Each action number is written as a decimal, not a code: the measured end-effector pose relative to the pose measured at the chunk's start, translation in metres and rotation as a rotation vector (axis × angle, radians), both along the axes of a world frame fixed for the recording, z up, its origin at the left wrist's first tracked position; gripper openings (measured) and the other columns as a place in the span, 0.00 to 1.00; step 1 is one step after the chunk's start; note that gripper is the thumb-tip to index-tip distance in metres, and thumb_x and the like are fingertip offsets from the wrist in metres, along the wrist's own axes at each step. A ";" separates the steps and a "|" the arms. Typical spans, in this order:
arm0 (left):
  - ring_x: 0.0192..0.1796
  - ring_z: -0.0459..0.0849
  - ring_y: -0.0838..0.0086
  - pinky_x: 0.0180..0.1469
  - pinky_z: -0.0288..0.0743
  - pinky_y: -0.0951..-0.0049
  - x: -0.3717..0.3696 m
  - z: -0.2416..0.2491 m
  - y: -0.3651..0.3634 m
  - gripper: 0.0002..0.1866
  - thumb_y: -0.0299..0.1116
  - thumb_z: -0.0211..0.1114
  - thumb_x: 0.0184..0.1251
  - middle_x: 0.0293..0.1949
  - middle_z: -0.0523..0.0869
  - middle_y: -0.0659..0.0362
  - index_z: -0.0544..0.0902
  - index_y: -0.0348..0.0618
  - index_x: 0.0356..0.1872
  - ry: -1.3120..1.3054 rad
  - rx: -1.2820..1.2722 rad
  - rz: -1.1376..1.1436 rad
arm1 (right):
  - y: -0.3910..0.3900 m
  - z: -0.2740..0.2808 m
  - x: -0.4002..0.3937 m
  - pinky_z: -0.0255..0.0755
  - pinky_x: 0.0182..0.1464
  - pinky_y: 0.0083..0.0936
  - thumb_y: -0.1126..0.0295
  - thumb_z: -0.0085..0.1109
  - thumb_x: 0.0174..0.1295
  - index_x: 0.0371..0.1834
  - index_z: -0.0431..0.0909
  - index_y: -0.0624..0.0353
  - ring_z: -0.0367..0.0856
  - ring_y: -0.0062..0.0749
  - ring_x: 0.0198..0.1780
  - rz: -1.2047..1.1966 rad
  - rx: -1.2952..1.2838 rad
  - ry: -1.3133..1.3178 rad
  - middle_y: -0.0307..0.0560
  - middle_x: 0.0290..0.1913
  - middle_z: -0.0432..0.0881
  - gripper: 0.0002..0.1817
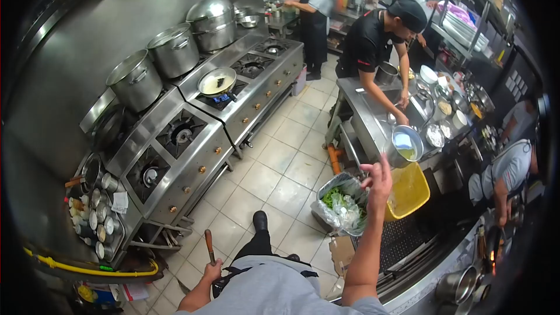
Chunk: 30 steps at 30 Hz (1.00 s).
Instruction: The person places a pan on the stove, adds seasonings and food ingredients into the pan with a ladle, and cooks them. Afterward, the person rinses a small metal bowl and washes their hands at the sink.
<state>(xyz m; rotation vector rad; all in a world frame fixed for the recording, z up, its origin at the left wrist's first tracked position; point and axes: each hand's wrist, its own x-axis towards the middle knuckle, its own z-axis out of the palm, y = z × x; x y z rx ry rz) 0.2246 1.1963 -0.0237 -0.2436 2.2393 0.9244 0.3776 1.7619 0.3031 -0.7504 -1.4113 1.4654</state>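
Observation:
Low at the left, my left hand (213,270) is closed round an object with a brown wooden handle (209,246) that points up; its other end is hard to make out. My right hand (379,184) is raised at the right with its fingers apart and nothing in it. Behind and beside that hand are a yellow tub (415,191) and a bin (320,207) lined with clear plastic that holds green leaves. A metal pot (415,138) with a light blue item in it stands on the counter edge above my right hand.
A pan (217,81) sits over a blue flame on the long stove (201,166). Large pots (134,80) line its back. A co-worker in black (364,44) leans over the steel counter (373,118); other people stand farther back and at the right.

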 end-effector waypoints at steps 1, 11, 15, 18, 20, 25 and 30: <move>0.20 0.79 0.72 0.26 0.75 0.67 -0.004 0.001 0.004 0.26 0.54 0.54 0.73 0.17 0.77 0.60 0.88 0.39 0.40 0.046 0.001 -0.099 | 0.003 -0.004 -0.003 0.66 0.25 0.11 0.61 0.51 0.74 0.73 0.63 0.62 0.70 0.12 0.23 -0.014 -0.013 -0.005 0.46 0.38 0.87 0.28; 0.22 0.81 0.69 0.29 0.75 0.64 -0.176 -0.019 0.091 0.17 0.46 0.67 0.62 0.19 0.81 0.56 0.88 0.39 0.35 0.029 -0.141 -0.259 | 0.003 -0.321 -0.074 0.78 0.37 0.37 0.61 0.50 0.66 0.49 0.81 0.68 0.84 0.42 0.32 0.438 -0.169 -0.925 0.55 0.40 0.87 0.21; 0.22 0.82 0.66 0.29 0.76 0.63 -0.262 -0.036 0.175 0.20 0.47 0.65 0.63 0.20 0.83 0.53 0.87 0.37 0.37 -0.086 -0.014 -0.492 | -0.072 -0.459 0.016 0.78 0.54 0.39 0.68 0.59 0.49 0.42 0.83 0.69 0.85 0.53 0.49 0.461 -0.171 -1.499 0.65 0.49 0.84 0.19; 0.23 0.84 0.63 0.30 0.78 0.60 -0.279 0.027 0.280 0.23 0.49 0.64 0.65 0.21 0.83 0.50 0.86 0.34 0.38 -0.026 -0.022 -0.489 | -0.066 -0.468 0.027 0.82 0.27 0.39 0.69 0.56 0.59 0.37 0.82 0.68 0.88 0.43 0.30 0.269 -0.702 -0.975 0.59 0.35 0.86 0.12; 0.23 0.85 0.61 0.30 0.78 0.58 -0.298 0.022 0.335 0.23 0.49 0.63 0.66 0.21 0.84 0.48 0.86 0.33 0.37 0.041 -0.009 -0.599 | -0.052 -0.409 0.018 0.81 0.24 0.37 0.70 0.54 0.62 0.37 0.81 0.67 0.88 0.40 0.29 -0.011 -0.917 -0.783 0.58 0.33 0.86 0.11; 0.30 0.88 0.56 0.35 0.80 0.56 -0.341 -0.006 0.414 0.25 0.49 0.62 0.67 0.27 0.86 0.43 0.83 0.30 0.43 0.190 0.041 -0.908 | -0.007 -0.411 -0.009 0.78 0.20 0.32 0.74 0.51 0.63 0.39 0.80 0.66 0.86 0.36 0.24 -0.208 -0.849 -0.868 0.54 0.27 0.85 0.09; 0.34 0.88 0.51 0.38 0.79 0.56 -0.357 0.005 0.446 0.26 0.49 0.62 0.67 0.32 0.87 0.39 0.81 0.30 0.47 0.135 -0.049 -0.979 | 0.034 -0.428 -0.086 0.78 0.22 0.33 0.71 0.51 0.63 0.33 0.81 0.64 0.84 0.36 0.24 -0.329 -0.734 -0.721 0.52 0.25 0.84 0.10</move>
